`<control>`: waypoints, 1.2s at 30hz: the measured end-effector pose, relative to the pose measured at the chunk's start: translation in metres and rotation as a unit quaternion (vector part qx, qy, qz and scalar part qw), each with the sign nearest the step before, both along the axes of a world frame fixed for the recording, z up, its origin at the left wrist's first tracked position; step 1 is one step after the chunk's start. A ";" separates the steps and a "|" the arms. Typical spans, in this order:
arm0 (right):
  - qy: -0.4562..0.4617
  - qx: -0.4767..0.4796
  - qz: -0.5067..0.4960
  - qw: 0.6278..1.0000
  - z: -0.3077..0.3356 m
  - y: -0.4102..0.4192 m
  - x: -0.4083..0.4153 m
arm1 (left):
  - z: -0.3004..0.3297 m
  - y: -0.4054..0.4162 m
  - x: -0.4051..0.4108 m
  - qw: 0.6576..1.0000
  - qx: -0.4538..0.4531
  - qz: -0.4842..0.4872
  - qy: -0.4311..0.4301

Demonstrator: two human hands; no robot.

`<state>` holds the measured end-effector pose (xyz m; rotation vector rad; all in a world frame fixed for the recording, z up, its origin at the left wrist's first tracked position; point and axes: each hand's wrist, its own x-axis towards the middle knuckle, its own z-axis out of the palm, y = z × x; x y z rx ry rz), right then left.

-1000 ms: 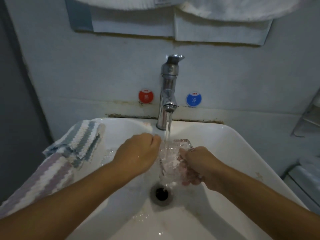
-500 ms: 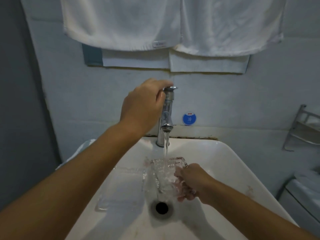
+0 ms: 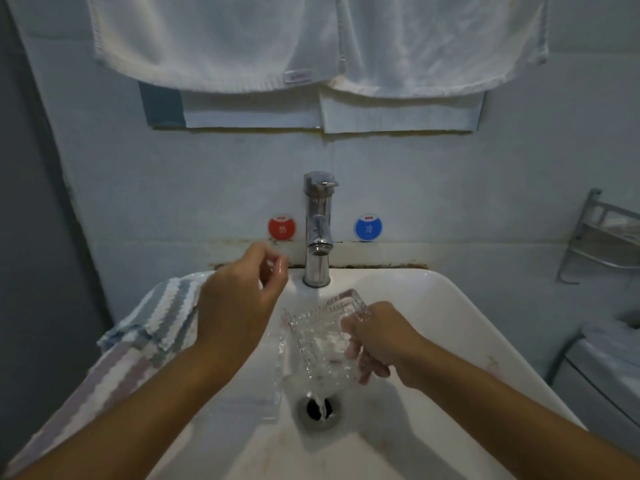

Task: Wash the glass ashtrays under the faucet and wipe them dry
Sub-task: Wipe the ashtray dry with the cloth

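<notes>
A: Status at the basin?

B: Right hand [image 3: 372, 336] grips a cut-glass ashtray [image 3: 323, 332], tilted on edge over the drain [image 3: 318, 408], just below the faucet [image 3: 318, 230]. No stream shows from the spout; water is draining off the glass into the drain. A second ashtray [image 3: 256, 396], clear and hard to make out, lies flat in the sink [image 3: 433, 306] to the left of the drain.

A: Left hand?

B: Left hand [image 3: 242, 299] hangs beside the faucet, fingers loosely curled, holding nothing, fingertips wet.

A: Progress?

B: Rinse of this one looks finished, I judge. Wiping not yet started; striped cloth [image 3: 159, 323] sits untouched on the sink's left rim. Whether the second piece has been rinsed, cannot tell.

A: Change from half a second ago?

B: Then the left hand was on the faucet handle with water running. Now it has come down off the handle and the flow has stopped. The right hand's hold is unchanged.
</notes>
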<state>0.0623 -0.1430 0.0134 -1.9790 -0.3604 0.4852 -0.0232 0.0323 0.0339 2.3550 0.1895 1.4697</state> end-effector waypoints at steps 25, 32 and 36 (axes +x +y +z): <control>-0.576 -0.117 0.015 0.809 0.010 -0.025 0.029 | 0.001 -0.002 -0.014 0.921 -0.202 0.001 0.332; -0.553 -0.085 0.020 0.828 0.013 -0.021 0.025 | 0.011 0.016 -0.081 0.940 -0.140 0.145 0.276; -0.594 -0.120 0.025 0.795 0.014 -0.019 0.020 | 0.020 0.062 -0.124 0.890 -0.207 0.276 0.299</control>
